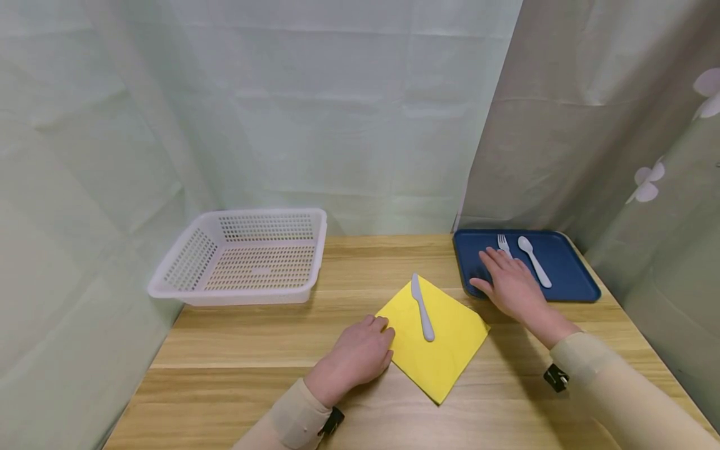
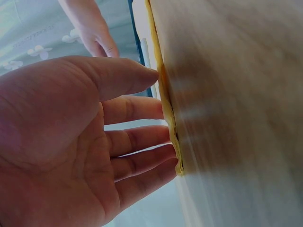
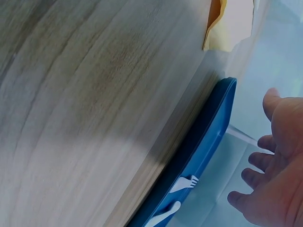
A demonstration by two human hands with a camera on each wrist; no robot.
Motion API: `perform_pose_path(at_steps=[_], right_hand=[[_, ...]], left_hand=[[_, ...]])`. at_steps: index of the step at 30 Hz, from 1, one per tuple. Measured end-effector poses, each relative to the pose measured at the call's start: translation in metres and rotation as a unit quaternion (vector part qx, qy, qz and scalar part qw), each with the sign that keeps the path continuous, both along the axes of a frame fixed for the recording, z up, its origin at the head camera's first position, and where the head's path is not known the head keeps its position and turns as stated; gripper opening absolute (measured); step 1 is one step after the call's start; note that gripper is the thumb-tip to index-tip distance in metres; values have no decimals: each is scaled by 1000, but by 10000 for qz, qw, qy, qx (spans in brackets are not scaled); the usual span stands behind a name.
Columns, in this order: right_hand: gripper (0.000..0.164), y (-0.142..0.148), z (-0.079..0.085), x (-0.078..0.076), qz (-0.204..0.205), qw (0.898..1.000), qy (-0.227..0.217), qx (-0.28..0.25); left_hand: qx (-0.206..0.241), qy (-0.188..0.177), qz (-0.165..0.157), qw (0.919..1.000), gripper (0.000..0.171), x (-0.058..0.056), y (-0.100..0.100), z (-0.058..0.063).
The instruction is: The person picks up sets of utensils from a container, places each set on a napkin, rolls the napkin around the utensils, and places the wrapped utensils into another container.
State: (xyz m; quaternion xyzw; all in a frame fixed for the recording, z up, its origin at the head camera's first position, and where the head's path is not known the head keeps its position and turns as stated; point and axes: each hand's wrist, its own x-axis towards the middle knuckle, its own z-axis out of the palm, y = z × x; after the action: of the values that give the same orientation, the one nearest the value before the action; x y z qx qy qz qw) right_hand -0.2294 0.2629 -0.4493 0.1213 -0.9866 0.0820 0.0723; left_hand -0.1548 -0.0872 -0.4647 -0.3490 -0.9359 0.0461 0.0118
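Observation:
A folded yellow napkin (image 1: 452, 356) lies cornerwise on the table with a pale plastic knife (image 1: 425, 322) on top. My left hand (image 1: 360, 351) is at the napkin's left edge; in the left wrist view its fingertips (image 2: 165, 163) touch the napkin's rim, fingers only slightly bent. Above the left part of a dark blue tray (image 1: 582, 290) hovers my right hand (image 1: 514, 289), fingers spread and holding nothing. On the tray lie a white fork (image 1: 503, 239), its handle partly hidden by the hand in the head view, and a white spoon (image 1: 539, 267).
At the back left of the wooden table (image 1: 236, 362) stands a white perforated plastic basket (image 1: 306, 294). Hanging curtains (image 1: 337, 125) close off the back and both sides. The tray sits close to the right-hand curtain.

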Motion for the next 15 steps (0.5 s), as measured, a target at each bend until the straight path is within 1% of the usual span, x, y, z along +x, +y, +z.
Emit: perform_pose_path(at_steps=[9,15], right_hand=[[76,8,-2,-3,-83,9999,-70,-78],[76,15,-4,-7,-119,9999,-49,-113]], left_hand=[[91,86,-47,9999,30,0,-1,-1],[76,47,-43,10000,31,0,-1,0]])
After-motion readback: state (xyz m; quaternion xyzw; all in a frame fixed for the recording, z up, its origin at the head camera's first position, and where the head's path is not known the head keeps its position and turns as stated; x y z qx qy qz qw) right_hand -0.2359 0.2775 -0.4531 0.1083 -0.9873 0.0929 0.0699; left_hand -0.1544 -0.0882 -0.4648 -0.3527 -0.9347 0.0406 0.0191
